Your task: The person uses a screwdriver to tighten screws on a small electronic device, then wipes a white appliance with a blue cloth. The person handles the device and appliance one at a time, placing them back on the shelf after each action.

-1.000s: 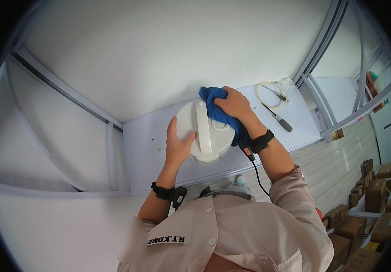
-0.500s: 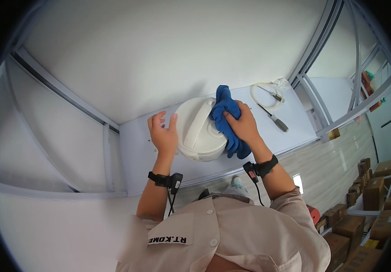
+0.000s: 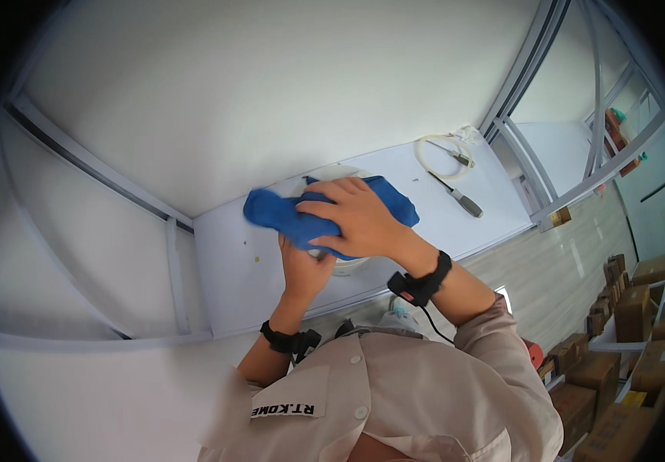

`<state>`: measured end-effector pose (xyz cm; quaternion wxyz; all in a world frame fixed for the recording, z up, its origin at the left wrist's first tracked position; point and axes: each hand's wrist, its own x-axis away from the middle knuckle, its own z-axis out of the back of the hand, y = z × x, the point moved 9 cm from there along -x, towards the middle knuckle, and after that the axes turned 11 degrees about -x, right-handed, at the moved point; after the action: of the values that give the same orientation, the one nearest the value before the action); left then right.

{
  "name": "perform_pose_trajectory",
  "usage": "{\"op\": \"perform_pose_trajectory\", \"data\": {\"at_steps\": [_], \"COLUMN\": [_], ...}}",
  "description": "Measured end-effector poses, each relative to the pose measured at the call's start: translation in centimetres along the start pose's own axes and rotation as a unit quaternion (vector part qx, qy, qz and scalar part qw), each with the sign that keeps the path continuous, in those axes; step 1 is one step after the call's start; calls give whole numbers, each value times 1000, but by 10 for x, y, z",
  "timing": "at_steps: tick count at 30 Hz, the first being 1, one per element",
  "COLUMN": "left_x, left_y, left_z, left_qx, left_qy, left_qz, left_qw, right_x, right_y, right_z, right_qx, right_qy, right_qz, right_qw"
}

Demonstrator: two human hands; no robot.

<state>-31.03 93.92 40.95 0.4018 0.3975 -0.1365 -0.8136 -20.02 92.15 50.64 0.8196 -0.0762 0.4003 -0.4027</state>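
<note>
A round white appliance with a lid and handle, like a rice cooker (image 3: 350,266), stands on the white table, mostly covered by a blue cloth (image 3: 274,212) and my hands. My right hand (image 3: 359,218) lies over the top, palm down, its fingers curled onto the bunched cloth. One part of the cloth sticks out to the left, another to the right beyond my knuckles. My left hand (image 3: 303,269) is at the cooker's near left side, just below the cloth. The cloth and my right hand hide most of its fingers.
To the right on the table (image 3: 494,204) lie a screwdriver (image 3: 467,204), a smaller screwdriver (image 3: 462,159) and a pale looped ring (image 3: 420,158). Crumpled white material (image 3: 467,134) sits in the far right corner. Cardboard boxes (image 3: 598,373) fill the lower right beyond the table.
My right hand has carried the blue cloth from the cooker's right side leftward across its lid. My left hand has moved from beside the cooker in against its near side.
</note>
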Motion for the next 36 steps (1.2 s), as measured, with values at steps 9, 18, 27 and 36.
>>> {"op": "perform_pose_trajectory", "data": {"at_steps": [9, 18, 27, 36], "left_x": [-3, -1, -11, -25], "left_y": [7, 0, -22, -35], "left_z": [12, 7, 8, 5], "left_qx": [-13, -9, 27, 71], "left_qy": [28, 8, -48, -101], "left_qz": [27, 24, -13, -32], "left_qw": [999, 1000, 998, 992], "right_x": [-1, 26, 132, 246], "right_y": [64, 131, 183, 231], "right_z": [4, 22, -11, -110], "right_qx": [29, -141, -528, -515], "right_qy": [1, 88, 319, 352], "right_qz": [-111, -218, -401, -498], "right_qw": [993, 962, 677, 602]}}
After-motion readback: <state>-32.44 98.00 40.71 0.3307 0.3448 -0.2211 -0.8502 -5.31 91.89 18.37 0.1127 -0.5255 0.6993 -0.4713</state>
